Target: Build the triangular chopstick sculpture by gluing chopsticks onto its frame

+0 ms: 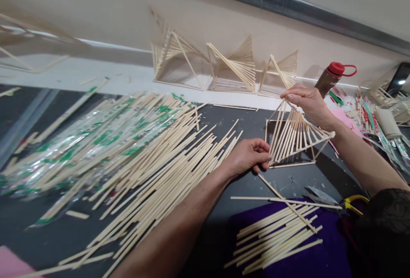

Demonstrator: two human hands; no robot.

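Note:
A small frame model (296,135) made of thin wooden sticks stands on the dark table, its slanting sticks fanned into a twisted surface. My left hand (251,156) pinches its lower left corner between thumb and fingers. At the model's top corner my right hand (306,100) is closed, thumb and fingertips on the stick ends. Just below lies a purple cloth (329,248) bearing several loose sticks (278,237). Scissors with yellow handles (355,203) rest beside it, close to my right sleeve.
A big pile of loose sticks (179,171) and clear green-printed stick packets (105,137) cover the left side. Three similar stick models (232,66) stand along the wall. A red-capped bottle (331,79) and cluttered supplies (378,115) stand at the right.

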